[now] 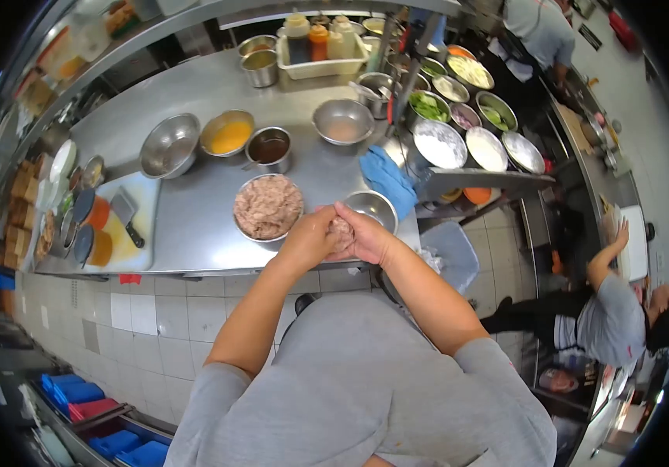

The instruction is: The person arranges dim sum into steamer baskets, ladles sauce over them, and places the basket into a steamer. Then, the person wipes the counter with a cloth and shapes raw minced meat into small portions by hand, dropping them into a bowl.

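My left hand (pixel 309 238) and my right hand (pixel 369 236) are cupped together around a lump of raw ground meat (pixel 340 232), above the front edge of the steel counter. Just left of my hands, a metal bowl heaped with ground meat (pixel 267 205) stands on the counter. A smaller metal bowl (pixel 383 204) sits right behind my right hand, partly covered by it. Behind that bowl lies a crumpled blue cloth (pixel 389 180).
A cleaver (pixel 126 214) lies on a white cutting board (pixel 145 194) at left. Bowls of yellow liquid (pixel 231 136) and dark sauce (pixel 268 149) stand behind the meat. A grey bin (pixel 459 253) is below the right end. A co-worker (pixel 614 311) stands at right, another (pixel 541 35) farther back.
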### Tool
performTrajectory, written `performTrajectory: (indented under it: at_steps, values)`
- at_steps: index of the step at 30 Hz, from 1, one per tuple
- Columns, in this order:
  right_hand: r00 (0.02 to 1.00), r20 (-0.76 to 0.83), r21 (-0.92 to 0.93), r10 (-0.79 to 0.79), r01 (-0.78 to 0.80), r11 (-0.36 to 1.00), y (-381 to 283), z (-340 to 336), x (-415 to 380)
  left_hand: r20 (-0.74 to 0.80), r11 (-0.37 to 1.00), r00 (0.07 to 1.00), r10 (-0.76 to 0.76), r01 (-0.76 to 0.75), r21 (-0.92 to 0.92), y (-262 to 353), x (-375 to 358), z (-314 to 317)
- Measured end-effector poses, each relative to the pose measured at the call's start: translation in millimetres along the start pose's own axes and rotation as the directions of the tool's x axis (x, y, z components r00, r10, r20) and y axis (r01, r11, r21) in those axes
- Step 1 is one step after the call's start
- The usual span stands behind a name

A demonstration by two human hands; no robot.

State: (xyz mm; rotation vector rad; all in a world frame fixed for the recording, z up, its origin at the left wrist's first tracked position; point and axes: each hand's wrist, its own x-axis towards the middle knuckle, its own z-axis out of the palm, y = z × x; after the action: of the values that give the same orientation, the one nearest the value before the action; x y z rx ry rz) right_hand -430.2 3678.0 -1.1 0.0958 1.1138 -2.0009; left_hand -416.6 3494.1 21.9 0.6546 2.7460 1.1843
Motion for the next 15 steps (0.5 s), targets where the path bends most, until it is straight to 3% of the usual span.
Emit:
performTrajectory:
  at_steps: [1, 3, 7, 9, 10, 13, 15]
  values:
    - [1.0, -0.011, -0.02, -0.029, 0.028, 0.999, 4, -11, -6, 0.028, 1.0, 1.0, 0.008, -0.008, -0.006, 7, 1, 11]
    - [0.996, -0.058, -0.02, -0.074, 0.073, 0.997, 3, -24, -19, -0.126, 0.979, 0.992, -0.027, 0.0, -0.206, 22, 10, 27]
    - [0.958, -0.224, -0.07, -0.181, 0.169, 0.983, 9, -38, -35, -0.055, 0.98, 0.995, -0.081, 0.07, -0.186, 44, 24, 31]
    - [0.912, -0.301, -0.071, -0.277, 0.269, 0.961, 18, -40, -38, 0.048, 0.971, 0.992, 0.113, -0.1, -0.217, 41, 28, 30]
    - [0.859, -0.368, -0.09, -0.355, 0.348, 0.933, 23, -42, -39, 0.062, 0.972, 0.991, 0.117, -0.101, -0.214, 41, 29, 32]
    - [0.841, -0.418, -0.113, -0.343, 0.326, 0.938, 20, -47, -50, 0.12, 0.975, 0.983, 0.14, -0.116, -0.192, 46, 29, 39]
    - [0.864, -0.357, -0.095, -0.354, 0.344, 0.934, 18, -51, -57, 0.052, 0.969, 0.995, 0.088, -0.073, -0.235, 48, 29, 46]
